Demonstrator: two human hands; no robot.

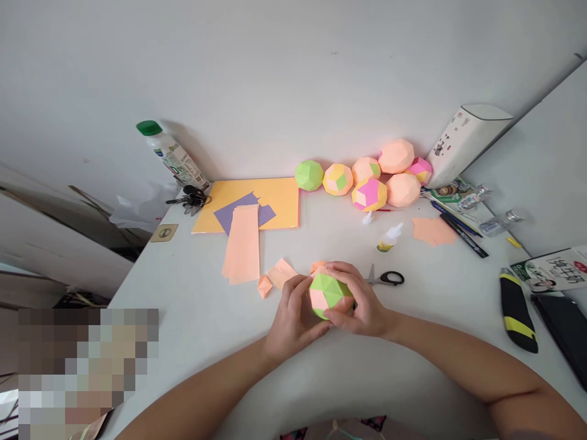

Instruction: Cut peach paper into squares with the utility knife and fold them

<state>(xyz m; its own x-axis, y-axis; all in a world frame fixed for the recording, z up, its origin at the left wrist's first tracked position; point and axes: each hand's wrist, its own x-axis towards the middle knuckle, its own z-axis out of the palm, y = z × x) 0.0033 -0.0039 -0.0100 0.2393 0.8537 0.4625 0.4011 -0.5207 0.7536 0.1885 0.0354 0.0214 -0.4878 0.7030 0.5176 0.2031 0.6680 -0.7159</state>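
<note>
A faceted paper ball [329, 293] in green and peach is held just above the desk between both hands. My left hand [293, 315] wraps its left side, fingers curved round it. From the right, my right hand [360, 299] grips it, with fingers over the top and the thumb on the lower front. Behind and left of the ball lie a peach paper piece [281, 273] and a small folded peach piece [265, 286]. Scissors [389, 278] with black handles lie right of my right hand, their blades partly hidden by it.
Several finished paper balls [309, 176] line the wall. A glue bottle [390, 237] stands before them. Peach strips [243, 244] and purple paper [224, 215] rest on a yellow sheet [279, 205]. A utility knife [517, 310], pens [464, 234] and a phone-like black object [562, 333] lie right.
</note>
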